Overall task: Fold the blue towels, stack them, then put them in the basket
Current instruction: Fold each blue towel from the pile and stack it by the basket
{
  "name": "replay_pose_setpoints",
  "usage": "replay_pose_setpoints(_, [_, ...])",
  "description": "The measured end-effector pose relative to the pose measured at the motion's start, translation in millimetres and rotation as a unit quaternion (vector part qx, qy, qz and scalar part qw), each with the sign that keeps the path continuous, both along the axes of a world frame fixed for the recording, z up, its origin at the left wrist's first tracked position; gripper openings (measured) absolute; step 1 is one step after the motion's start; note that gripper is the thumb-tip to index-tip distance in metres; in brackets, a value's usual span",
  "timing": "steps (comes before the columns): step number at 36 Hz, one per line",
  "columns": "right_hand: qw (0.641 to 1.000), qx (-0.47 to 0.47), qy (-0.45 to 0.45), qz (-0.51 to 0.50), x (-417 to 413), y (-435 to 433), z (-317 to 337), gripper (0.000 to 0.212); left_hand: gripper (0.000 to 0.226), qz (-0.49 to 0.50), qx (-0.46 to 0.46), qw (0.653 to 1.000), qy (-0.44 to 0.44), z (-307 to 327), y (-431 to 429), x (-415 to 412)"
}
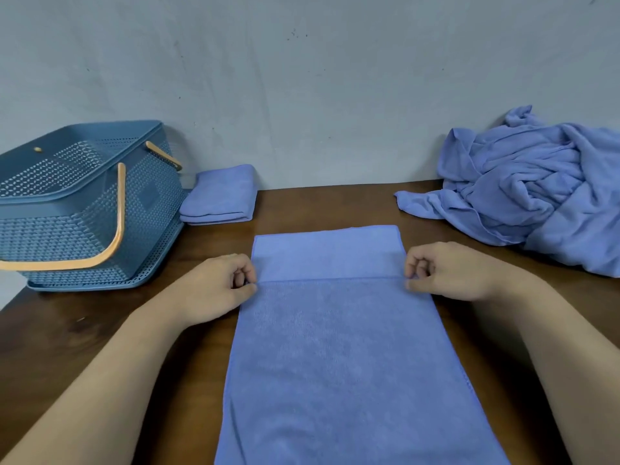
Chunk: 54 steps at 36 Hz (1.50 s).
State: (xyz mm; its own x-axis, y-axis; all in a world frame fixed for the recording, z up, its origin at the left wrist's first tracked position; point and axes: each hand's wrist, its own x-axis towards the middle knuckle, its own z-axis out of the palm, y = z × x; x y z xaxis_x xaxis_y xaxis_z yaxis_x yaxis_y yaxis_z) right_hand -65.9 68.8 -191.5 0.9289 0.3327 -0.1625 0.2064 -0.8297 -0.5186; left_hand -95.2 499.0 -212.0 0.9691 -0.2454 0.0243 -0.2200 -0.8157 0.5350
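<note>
A blue towel (335,347) lies flat in the middle of the wooden table, its near layer laid over the far part, with the upper layer's edge running across between my hands. My left hand (221,286) pinches the left corner of that edge. At the right corner, my right hand (446,273) pinches it the same way. One folded blue towel (219,196) lies at the back left next to the blue basket (70,209). A heap of unfolded blue towels (536,189) sits at the back right.
The basket has two tan handles and stands at the table's left edge. A grey wall (302,78) runs close behind the table (167,364). Bare wood shows on both sides of the flat towel.
</note>
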Motion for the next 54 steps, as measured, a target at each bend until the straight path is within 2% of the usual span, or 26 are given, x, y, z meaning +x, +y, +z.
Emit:
replay_pose_setpoints(4, [0.999, -0.047, 0.006, 0.012, -1.1, 0.7, 2.9, 0.009, 0.015, -0.006, 0.011, 1.0, 0.001, 1.2, -0.6, -0.8])
replay_pose_setpoints(7, [0.999, -0.043, 0.009, 0.026, -3.5, 1.6, 7.0, 0.011, 0.017, -0.012, 0.007, 1.0, -0.007, 3.9, -3.8, -2.8])
replay_pose_setpoints(11, [0.999, 0.01, 0.025, 0.043, -4.1, -2.1, 10.7, 0.019, 0.014, -0.011, -0.045, 0.999, 0.003, 6.6, -2.9, -3.3])
replay_pose_setpoints(16, [0.987, 0.138, 0.062, 0.056, -4.5, -12.5, 12.2, 0.023, 0.012, -0.051, -0.138, 0.988, 0.051, 10.5, 4.3, -2.3])
replay_pose_setpoints(19, [0.985, 0.139, 0.071, 0.072, -5.8, -13.5, 14.4, 0.017, 0.018, -0.074, -0.135, 0.985, 0.082, 15.2, 5.6, -6.0])
replay_pose_setpoints(21, [0.987, 0.124, 0.07, 0.079, -7.0, -15.1, 18.4, 0.022, 0.023, -0.075, -0.127, 0.986, 0.085, 21.3, 5.7, -9.0])
replay_pose_setpoints(24, [0.986, 0.15, 0.044, 0.062, -10.9, -17.0, 29.6, 0.027, 0.014, -0.056, -0.209, 0.974, 0.059, 32.1, 2.6, -16.1])
replay_pose_setpoints(26, [0.976, 0.217, 0.004, 0.023, -13.9, -13.4, 36.5, 0.028, 0.011, -0.032, -0.285, 0.957, 0.03, 37.1, -4.3, -19.2])
replay_pose_setpoints(29, [0.945, 0.312, -0.067, -0.073, -9.4, -0.5, 36.0, 0.024, 0.016, 0.054, -0.381, 0.922, -0.039, 38.6, -20.2, -12.1])
replay_pose_setpoints(31, [0.927, 0.332, -0.113, -0.132, 4.1, 12.3, 26.3, 0.023, 0.018, 0.104, -0.383, 0.915, -0.069, 31.7, -27.1, 4.6])
replay_pose_setpoints(33, [0.93, 0.309, -0.128, -0.152, 15.9, 24.9, 11.4, 0.024, 0.018, 0.126, -0.36, 0.924, -0.039, 15.9, -29.2, 20.4])
replay_pose_setpoints(36, [0.961, 0.236, -0.091, -0.116, 23.7, 33.1, -16.6, 0.019, 0.013, 0.112, -0.207, 0.971, -0.034, -8.7, -26.7, 29.0])
replay_pose_setpoints(38, [0.976, 0.155, -0.111, -0.107, 23.2, 33.8, -28.0, 0.022, 0.012, 0.096, -0.149, 0.984, -0.036, -14.9, -27.4, 25.4])
replay_pose_setpoints(44, [0.976, 0.111, -0.158, -0.105, 21.7, 34.6, -37.7, 0.029, 0.022, 0.088, -0.108, 0.988, -0.069, -18.3, -29.0, 18.7])
replay_pose_setpoints(48, [0.968, 0.121, -0.191, -0.112, 22.9, 34.0, -42.6, 0.035, 0.022, 0.114, -0.156, 0.977, -0.087, -14.7, -31.7, 14.2])
replay_pose_setpoints(52, [0.943, 0.171, -0.247, -0.145, 27.9, 38.0, -34.7, 0.04, 0.019, 0.182, -0.223, 0.946, -0.147, -4.9, -34.9, 13.9])
replay_pose_setpoints(54, [0.936, 0.175, -0.265, -0.153, 34.9, 39.9, -30.6, 0.041, 0.022, 0.197, -0.214, 0.941, -0.173, -2.0, -37.3, 17.3])
